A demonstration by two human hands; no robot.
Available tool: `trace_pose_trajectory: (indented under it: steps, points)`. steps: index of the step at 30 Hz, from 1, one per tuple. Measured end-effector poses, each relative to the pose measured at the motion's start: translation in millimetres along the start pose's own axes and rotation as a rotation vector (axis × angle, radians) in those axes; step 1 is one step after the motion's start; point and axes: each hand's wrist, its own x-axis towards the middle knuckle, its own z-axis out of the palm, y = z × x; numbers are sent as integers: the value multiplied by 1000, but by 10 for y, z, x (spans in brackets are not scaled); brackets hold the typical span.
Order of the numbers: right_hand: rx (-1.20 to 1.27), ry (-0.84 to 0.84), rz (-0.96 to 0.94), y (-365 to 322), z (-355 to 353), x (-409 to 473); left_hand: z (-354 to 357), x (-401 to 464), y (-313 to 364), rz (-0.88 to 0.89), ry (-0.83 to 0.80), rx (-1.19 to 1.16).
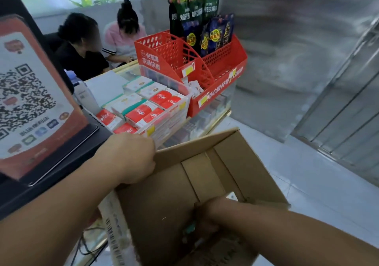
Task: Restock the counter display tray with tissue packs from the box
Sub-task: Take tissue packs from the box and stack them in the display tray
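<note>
Down in the cardboard box [205, 175] my right hand [207, 214] is reaching toward something teal and blurred at the bottom; my fingers are hidden by my own wrist, so I cannot tell whether they are closed on a pack or not. My left hand [131, 159] is clamped on the box's near-left rim, fingers curled over the edge, steadying it. The box tilts and seems to hang off the counter edge [184, 126], so if my left hand slackens I judge it could tip or slide to the floor. Its raised flap [196, 144] stands between me and the tray, and a pack lifted carelessly could catch on it. Just beyond my left knuckles sits the clear display tray [182, 101], already crowded with red and white tissue packs [141, 111]; open room looks scarce, mostly at the near corner. Touching its right side is a red mesh rack [225, 77] of snack bags, so swinging wide there risks knocking it
</note>
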Motion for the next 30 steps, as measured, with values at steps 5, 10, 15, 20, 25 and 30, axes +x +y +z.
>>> trace_pose_trajectory:
  steps: [5, 10, 15, 20, 25, 30]
  points:
    - [-21, 63, 33, -198, 109, 73, 46, -143, -93, -11, 7, -7]
    - [11, 163, -31, -397, -248, -217, 49, -264, -200, -54, -2, -7]
    - [42, 125, -99, -359, -858, -727, 16, -297, -234, -87, -24, -52]
    - [132, 168, -457, -80, -2042, -1651, -17, -244, -228, -108, 9, -42]
    - [488, 497, -740, -335, -3043, -1668, 12, -82, -134, -97, -44, -89]
    - [417, 849, -559, -1075, -3542, -445, 77, 76, -125, -132, -57, -142]
